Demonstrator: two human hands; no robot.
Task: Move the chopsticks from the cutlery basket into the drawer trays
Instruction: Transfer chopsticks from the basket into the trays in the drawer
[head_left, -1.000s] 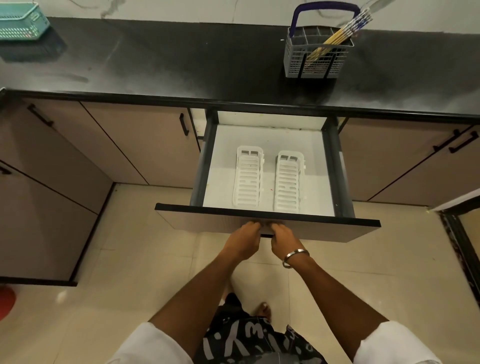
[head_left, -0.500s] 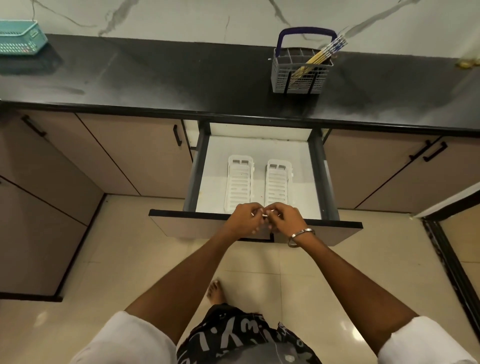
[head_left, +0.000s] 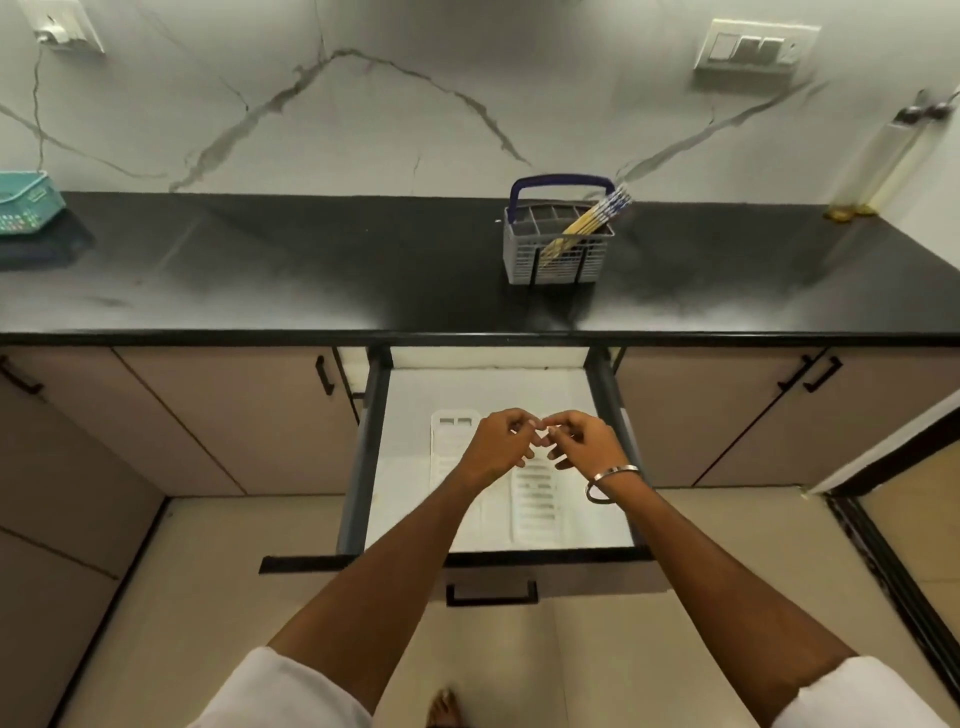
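A grey cutlery basket with a blue handle stands on the black counter, right of centre. Several yellow chopsticks with blue-white tops lean in it toward the right. Below the counter the drawer is pulled out, with two white slotted trays, the left tray and the right tray, lying side by side on its white floor. My left hand and my right hand hover over the trays, fingertips nearly touching, fingers loosely curled, holding nothing. A metal bangle sits on the right wrist.
The black counter runs the full width. A teal basket sits at its far left. A tall clear bottle stands at the far right against the wall. Closed cabinet doors flank the drawer. A bare foot shows on the tiled floor.
Both hands let go of the drawer's front handle and rose over the trays inside the open drawer. The view tilted up, showing more wall.
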